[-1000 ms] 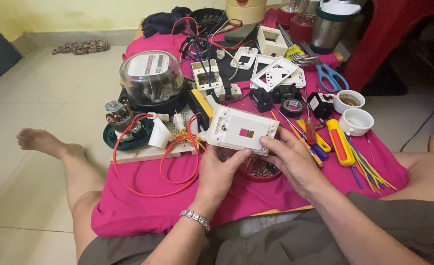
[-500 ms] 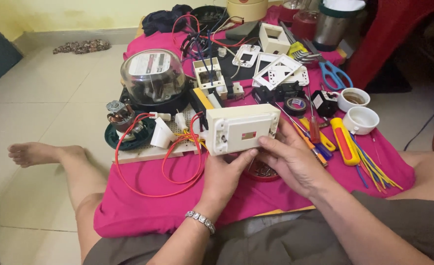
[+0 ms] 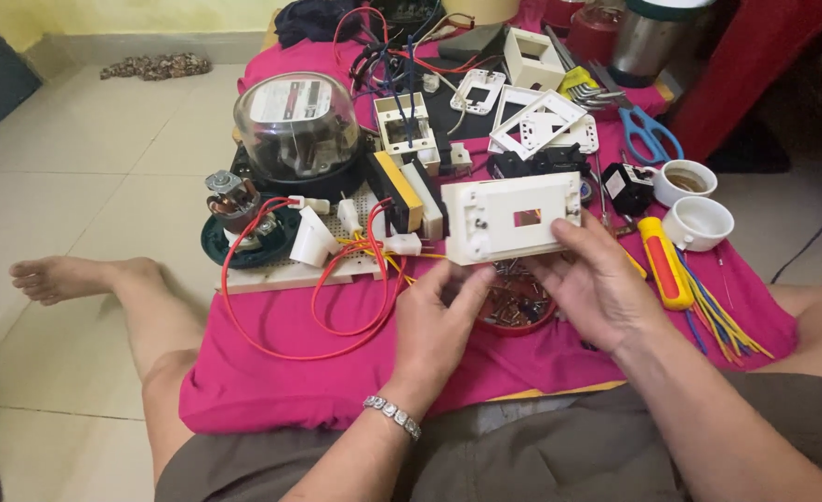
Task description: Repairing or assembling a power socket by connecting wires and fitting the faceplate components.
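While the right hand (image 3: 597,288) grips the white switch plate (image 3: 515,221) along its right edge and lower side, fingers curled behind it and thumb on the front, the left hand (image 3: 440,321) meets the plate's lower left edge with its fingertips closed together on the rim. Held between both hands, the plate is raised above the pink cloth (image 3: 281,372), its long side nearly level and a small rectangular opening showing in its face. Directly under the hands lies a shallow red dish of small metal parts (image 3: 515,307), partly hidden by the fingers. Just right of the right hand lies a yellow-and-red screwdriver (image 3: 664,265), with a bundle of coloured wires (image 3: 722,321) beyond it and two white cups (image 3: 697,223) farther out. Left of the left hand, a red wire (image 3: 271,325) loops across the cloth from a perforated board (image 3: 290,270). Beyond the plate stands a glass-domed electricity meter (image 3: 295,125). A metal bracelet (image 3: 392,416) circles the left wrist.
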